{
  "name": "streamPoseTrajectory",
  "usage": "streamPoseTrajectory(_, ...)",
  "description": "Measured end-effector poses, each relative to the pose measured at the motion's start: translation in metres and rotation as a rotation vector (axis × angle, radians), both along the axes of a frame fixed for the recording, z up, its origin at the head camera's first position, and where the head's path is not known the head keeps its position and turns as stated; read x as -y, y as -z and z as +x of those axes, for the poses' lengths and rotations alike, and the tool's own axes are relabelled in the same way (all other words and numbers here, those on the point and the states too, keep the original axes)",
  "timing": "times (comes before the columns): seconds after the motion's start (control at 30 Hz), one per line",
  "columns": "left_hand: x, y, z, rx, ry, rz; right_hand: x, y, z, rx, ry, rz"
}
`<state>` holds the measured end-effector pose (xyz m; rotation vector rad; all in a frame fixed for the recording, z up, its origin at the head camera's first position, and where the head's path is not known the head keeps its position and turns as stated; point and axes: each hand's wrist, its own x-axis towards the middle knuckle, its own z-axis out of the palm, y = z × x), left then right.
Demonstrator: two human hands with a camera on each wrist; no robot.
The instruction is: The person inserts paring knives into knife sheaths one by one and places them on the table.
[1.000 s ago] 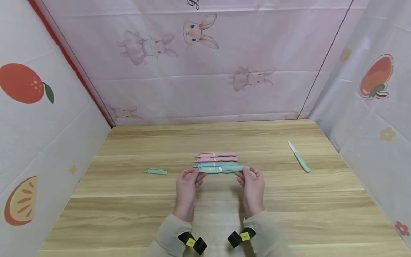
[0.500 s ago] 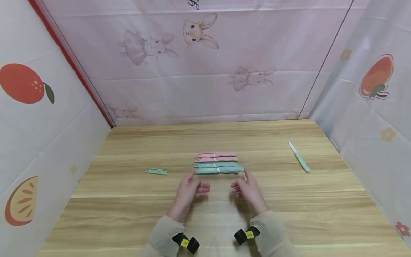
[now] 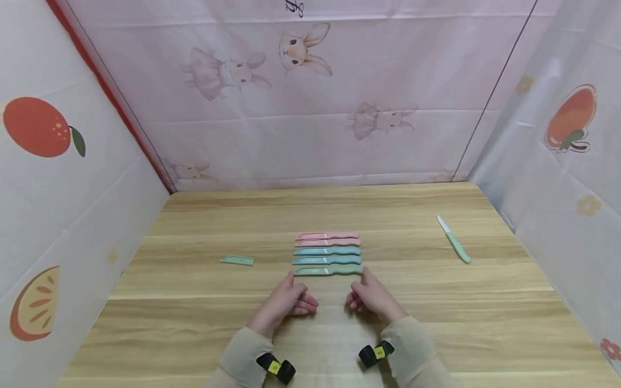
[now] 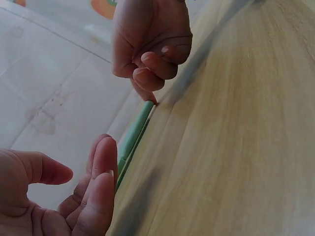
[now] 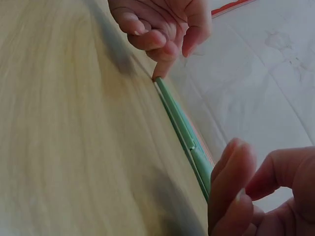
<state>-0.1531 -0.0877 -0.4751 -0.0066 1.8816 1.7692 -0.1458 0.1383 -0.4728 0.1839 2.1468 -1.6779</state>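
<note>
A green sheathed paring knife (image 3: 345,269) lies nearest the person in a row of sheathed knives, its sheath to the left and handle to the right. My left hand (image 3: 283,303) touches the sheath's tip with its index finger (image 4: 105,156). At the handle's end, the index finger of my right hand (image 3: 374,297) rests against the knife. The other fingers of both hands are loosely bent and hold nothing. Beyond the green knife lie a blue knife (image 3: 345,260), another blue knife (image 3: 345,250), a pink knife (image 3: 344,242) and a second pink knife (image 3: 343,235), all side by side.
A loose green sheath (image 3: 237,260) lies left of the row. Far to the right is a green knife (image 3: 456,247) with its white blade bare, slanting across the wooden table (image 3: 194,323). Printed cloth (image 3: 310,145) hangs behind the table and on both sides.
Both hands lowered the green sheathed knife from above the blue ones, let go of it, and it moved nearer the person. It now lies level with the row, fingertips at its ends.
</note>
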Motion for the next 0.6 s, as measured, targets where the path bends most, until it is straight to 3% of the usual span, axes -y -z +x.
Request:
streamPoseTrajectory(0.3, -0.003, -0.001, -0.001, -0.037, 0.060, -0.142, -0.003, 0.003, 0.000, -0.014, -0.068, 0.059)
streamPoseTrajectory(0.6, 0.008, -0.005, -0.004, -0.066, 0.100, -0.174, -0.006, 0.003, 0.002, -0.008, -0.098, 0.073)
